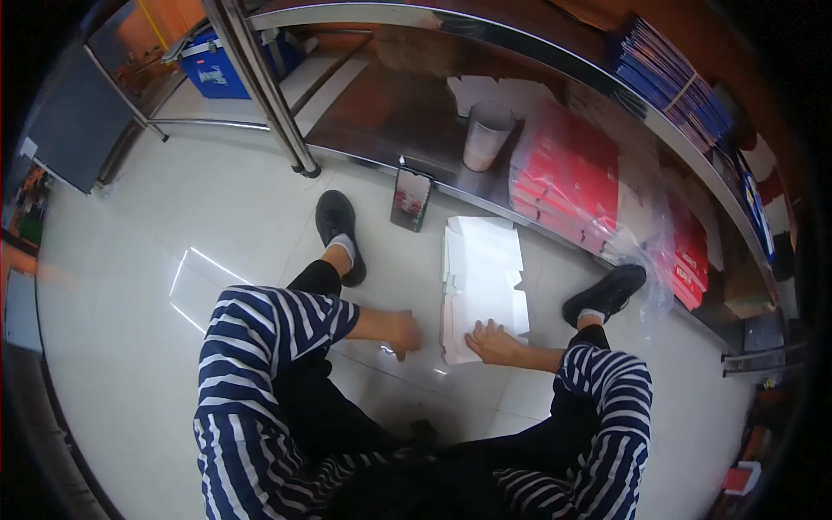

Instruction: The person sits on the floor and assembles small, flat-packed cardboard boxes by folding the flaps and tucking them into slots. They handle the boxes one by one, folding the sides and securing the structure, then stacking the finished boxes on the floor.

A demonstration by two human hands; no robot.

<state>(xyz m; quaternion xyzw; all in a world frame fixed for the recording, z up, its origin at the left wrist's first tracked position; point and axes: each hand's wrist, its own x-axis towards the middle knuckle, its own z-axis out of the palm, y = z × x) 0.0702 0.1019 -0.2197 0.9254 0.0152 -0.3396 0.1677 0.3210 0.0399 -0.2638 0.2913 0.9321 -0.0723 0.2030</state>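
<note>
A stack of flat white die-cut carton blanks (485, 273) with notched edges lies on the tiled floor between my feet. My right hand (494, 342) rests on the near end of the top blank, its fingers spread over the white card. To the left of the stack, apart from it, my left hand (405, 336) hovers above the floor. Motion smears its fingers, and I cannot make out anything in them.
A phone (412, 199) leans upright against the steel shelf's edge (364, 160). On that shelf stand a tall cup (489, 136) and plastic-wrapped red cartons (568, 178). Bundled blue booklets (672, 82) sit above. A blue cooler box (217, 71) is at far left. My black shoes (336, 227) flank the stack.
</note>
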